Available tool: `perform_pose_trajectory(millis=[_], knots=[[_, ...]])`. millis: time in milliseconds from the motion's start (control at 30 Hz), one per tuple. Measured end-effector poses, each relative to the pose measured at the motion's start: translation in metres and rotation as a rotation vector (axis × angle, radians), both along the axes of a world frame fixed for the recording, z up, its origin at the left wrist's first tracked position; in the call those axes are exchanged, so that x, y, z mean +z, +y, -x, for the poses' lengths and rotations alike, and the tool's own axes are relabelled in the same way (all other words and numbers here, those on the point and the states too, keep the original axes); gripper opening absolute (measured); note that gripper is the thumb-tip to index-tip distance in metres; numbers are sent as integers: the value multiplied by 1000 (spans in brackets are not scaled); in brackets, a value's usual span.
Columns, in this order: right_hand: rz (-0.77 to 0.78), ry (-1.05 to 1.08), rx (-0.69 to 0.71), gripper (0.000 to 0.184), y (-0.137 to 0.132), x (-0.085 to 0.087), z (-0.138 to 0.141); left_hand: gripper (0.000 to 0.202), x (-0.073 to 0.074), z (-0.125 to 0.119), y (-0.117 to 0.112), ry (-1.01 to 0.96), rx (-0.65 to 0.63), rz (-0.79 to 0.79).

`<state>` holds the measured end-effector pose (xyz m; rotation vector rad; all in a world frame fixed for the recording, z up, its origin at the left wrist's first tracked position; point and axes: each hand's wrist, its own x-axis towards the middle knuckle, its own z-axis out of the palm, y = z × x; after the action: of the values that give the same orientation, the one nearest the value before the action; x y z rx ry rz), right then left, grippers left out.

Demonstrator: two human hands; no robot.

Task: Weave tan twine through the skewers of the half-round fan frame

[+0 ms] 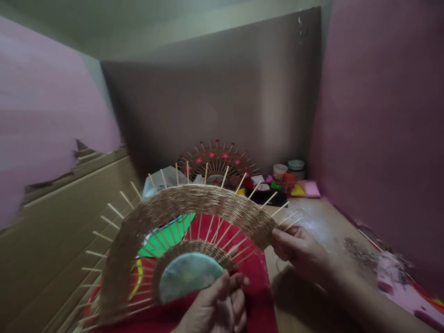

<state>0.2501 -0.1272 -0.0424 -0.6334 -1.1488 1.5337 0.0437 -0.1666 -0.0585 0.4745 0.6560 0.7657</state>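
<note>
I hold up a half-round woven fan [187, 206] made of wooden sticks radiating from a pale semicircular base, with a wide band of twine woven across them. My left hand [218, 305] grips the pale base from below, fingers closed on it. My right hand [298, 247] pinches the right end of the woven band near the stick tips. The picture is blurred by motion.
A finished fan with pink flowers [217, 162] leans on the back wall. Small tubs [287, 170] and coloured clay pieces [305, 188] sit beside it. Red cloth [256, 286] and green sheet [166, 238] lie below on the wooden table [322, 222]. Pink walls close both sides.
</note>
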Motion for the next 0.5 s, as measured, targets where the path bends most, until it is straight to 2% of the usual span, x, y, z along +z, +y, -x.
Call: perform_pose_trajectory(millis=[100, 200, 333, 500], knots=[[15, 25, 6, 24, 3, -1, -2, 29, 11, -1, 1, -76, 93, 85], [18, 48, 21, 24, 4, 0, -3, 32, 15, 0, 2, -88, 14, 42], [27, 54, 52, 24, 5, 1, -3, 37, 7, 2, 3, -115, -58, -8], [43, 53, 84, 23, 7, 1, -5, 39, -8, 4, 5, -94, -76, 74]])
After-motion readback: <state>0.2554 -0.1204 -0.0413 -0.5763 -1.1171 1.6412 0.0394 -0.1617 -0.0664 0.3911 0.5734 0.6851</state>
